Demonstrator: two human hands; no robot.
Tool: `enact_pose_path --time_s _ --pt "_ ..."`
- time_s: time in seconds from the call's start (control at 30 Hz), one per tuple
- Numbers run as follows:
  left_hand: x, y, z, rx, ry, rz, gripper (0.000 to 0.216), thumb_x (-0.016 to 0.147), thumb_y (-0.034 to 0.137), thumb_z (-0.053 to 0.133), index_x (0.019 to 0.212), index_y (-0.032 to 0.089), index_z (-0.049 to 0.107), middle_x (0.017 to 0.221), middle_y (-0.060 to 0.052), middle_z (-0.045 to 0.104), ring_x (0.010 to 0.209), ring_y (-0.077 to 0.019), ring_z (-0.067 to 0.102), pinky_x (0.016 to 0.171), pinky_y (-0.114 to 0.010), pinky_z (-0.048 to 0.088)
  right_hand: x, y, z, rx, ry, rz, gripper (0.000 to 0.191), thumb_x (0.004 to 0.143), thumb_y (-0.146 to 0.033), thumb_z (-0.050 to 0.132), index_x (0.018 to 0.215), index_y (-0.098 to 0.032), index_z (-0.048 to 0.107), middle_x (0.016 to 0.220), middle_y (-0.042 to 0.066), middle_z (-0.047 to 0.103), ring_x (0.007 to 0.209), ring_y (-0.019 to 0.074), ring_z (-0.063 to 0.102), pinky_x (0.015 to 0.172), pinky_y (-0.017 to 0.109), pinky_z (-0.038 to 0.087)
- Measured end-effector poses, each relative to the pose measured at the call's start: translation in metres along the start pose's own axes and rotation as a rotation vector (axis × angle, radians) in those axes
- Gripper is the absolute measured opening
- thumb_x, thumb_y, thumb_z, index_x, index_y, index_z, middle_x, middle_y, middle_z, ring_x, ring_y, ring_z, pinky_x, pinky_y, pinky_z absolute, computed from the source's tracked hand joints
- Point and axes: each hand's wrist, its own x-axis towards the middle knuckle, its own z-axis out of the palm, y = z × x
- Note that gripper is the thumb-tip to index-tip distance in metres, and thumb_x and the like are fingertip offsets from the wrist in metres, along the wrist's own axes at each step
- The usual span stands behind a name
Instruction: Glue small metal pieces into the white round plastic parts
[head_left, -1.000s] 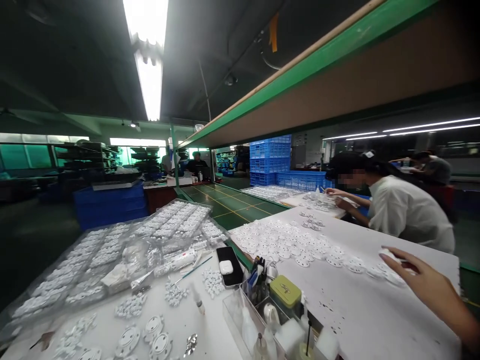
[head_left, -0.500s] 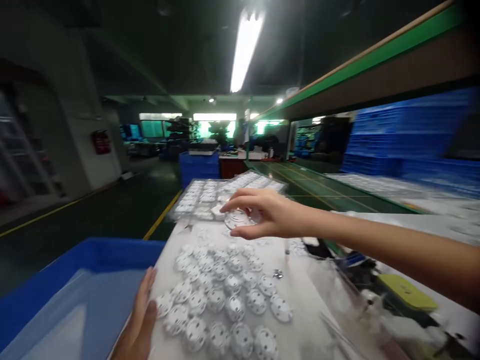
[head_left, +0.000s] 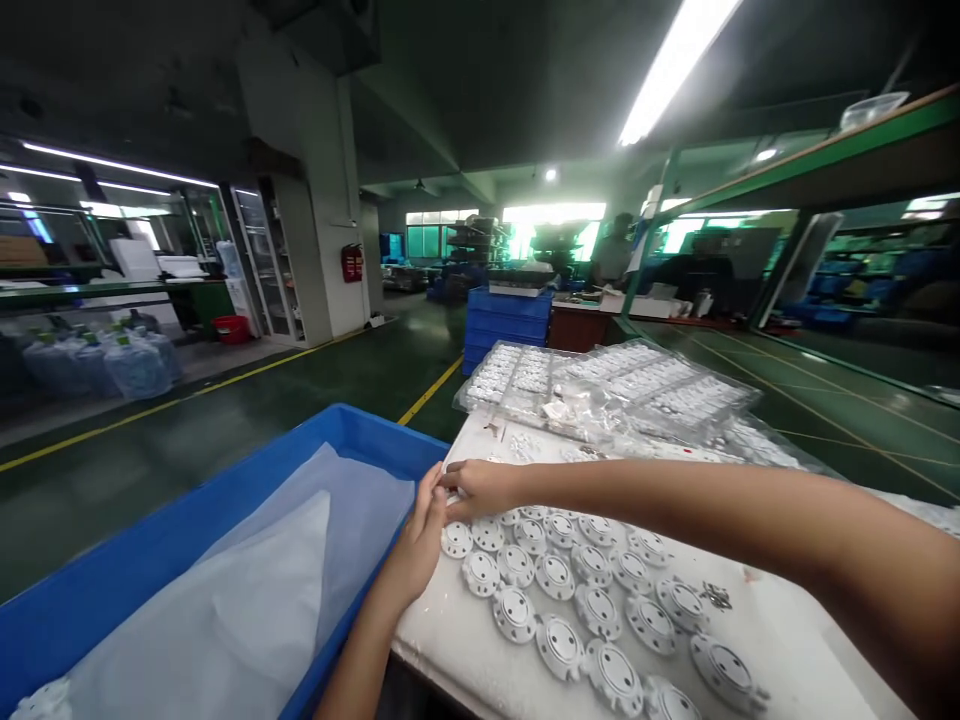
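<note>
My right hand point(head_left: 480, 490) reaches across the white table point(head_left: 442, 630) to its left edge, its fingers curled. There it meets my left hand point(head_left: 421, 545), which is raised beside the blue bin with its fingers pressed together against the right fingertips. Whatever lies between the hands is hidden. Several round white discs point(head_left: 559, 645) with dark holes and notched rims lie in rows below and right of the hands. Beyond my right forearm are small clear pieces point(head_left: 525, 447) on the table.
A blue bin point(head_left: 225, 480) with white sheeting point(head_left: 247, 590) in it stands left of the table. Clear trays of white parts point(head_left: 660, 385) cover the far end. Small metal pieces point(head_left: 716, 597) lie at the right. Stacked blue crates point(head_left: 506, 325) stand behind.
The view has swung left. My right hand, which held a round clear-and-white part above the table, has come down and left to meet my left hand at the edge. That part is out of sight.
</note>
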Motion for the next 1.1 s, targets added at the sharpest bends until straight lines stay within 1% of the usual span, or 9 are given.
enact_pose_path --time_s 0.17,0.3,0.37,0.47,0.6,0.7,0.8,0.93,1.1 --pt "0.014 0.004 -0.007 0.038 -0.065 -0.003 0.066 0.097 0.062 0.052 0.151 0.025 0.052 0.164 -0.008 0.040 0.156 -0.0309 0.028 0.128 -0.047 0.019 -0.006 0.010 -0.001 0.003 0.034 -0.036 0.030 0.103 -0.042 0.057 0.104 -0.014 0.067 0.099 0.005 0.069 0.088 0.0160 0.068 0.082 0.035 0.058" --pt "0.015 0.004 -0.008 0.070 -0.117 -0.027 0.059 0.088 0.051 0.069 0.142 0.028 0.063 0.160 -0.005 0.045 0.157 -0.0357 0.023 0.128 -0.054 0.015 -0.020 0.020 -0.007 -0.032 0.084 -0.043 0.032 0.101 -0.045 0.060 0.097 -0.014 0.068 0.091 0.004 0.069 0.087 0.0163 0.067 0.082 0.036 0.057" --pt "0.017 0.004 -0.006 0.069 -0.127 -0.018 0.053 0.087 0.044 0.072 0.137 0.027 0.067 0.159 -0.008 0.048 0.157 -0.0364 0.023 0.128 -0.057 0.013 -0.028 0.024 -0.014 -0.061 0.128 -0.037 0.032 0.101 -0.044 0.059 0.091 -0.014 0.067 0.085 0.002 0.067 0.085 0.0159 0.066 0.082 0.036 0.056" --pt "0.024 0.008 -0.001 0.026 -0.140 0.025 0.041 0.089 0.035 0.074 0.128 0.023 0.071 0.153 -0.013 0.056 0.154 -0.0330 0.033 0.127 -0.061 0.012 -0.034 0.023 -0.027 -0.115 0.221 -0.037 0.032 0.103 -0.039 0.056 0.085 -0.015 0.065 0.078 0.000 0.064 0.082 0.0157 0.064 0.084 0.036 0.054" --pt "0.030 0.011 0.000 -0.134 -0.083 0.067 0.038 0.095 0.040 0.068 0.128 0.021 0.069 0.151 -0.012 0.058 0.148 -0.0303 0.043 0.126 -0.060 0.021 -0.030 -0.006 -0.033 -0.178 0.290 -0.101 0.032 0.106 -0.034 0.048 0.087 -0.015 0.065 0.079 0.001 0.064 0.086 0.0169 0.062 0.086 0.037 0.051" --pt "0.028 0.010 -0.009 -0.304 0.068 0.082 0.054 0.101 0.053 0.053 0.144 0.020 0.055 0.158 -0.015 0.050 0.147 -0.0303 0.046 0.123 -0.058 0.029 -0.016 -0.042 -0.020 -0.216 0.270 -0.182 0.027 0.105 -0.033 0.050 0.093 -0.015 0.067 0.088 0.003 0.067 0.091 0.0174 0.062 0.089 0.037 0.050" --pt "0.019 0.008 -0.025 -0.428 0.223 0.081 0.061 0.104 0.054 0.039 0.154 0.020 0.041 0.160 -0.015 0.046 0.146 -0.0283 0.047 0.121 -0.053 0.036 0.004 -0.075 0.004 -0.255 0.241 -0.210 0.025 0.103 -0.033 0.052 0.096 -0.014 0.067 0.088 0.004 0.067 0.090 0.0183 0.063 0.085 0.036 0.051" --pt "-0.010 0.002 -0.040 -0.436 0.312 0.049 0.050 0.100 0.044 0.047 0.144 0.021 0.052 0.152 -0.015 0.057 0.142 -0.0281 0.053 0.120 -0.046 0.039 0.025 -0.100 0.033 -0.310 0.216 -0.242 0.026 0.103 -0.037 0.054 0.102 -0.014 0.067 0.100 0.008 0.069 0.098 0.0206 0.064 0.082 0.036 0.051" --pt "-0.042 -0.015 -0.037 -0.283 0.305 0.021 0.041 0.096 0.045 0.057 0.126 0.019 0.066 0.142 -0.015 0.065 0.137 -0.0324 0.058 0.118 -0.051 0.041 0.026 -0.106 0.052 -0.403 0.141 -0.305 0.047 0.096 -0.054 0.062 0.111 -0.009 0.066 0.117 0.020 0.070 0.110 0.0295 0.063 0.092 0.043 0.051"
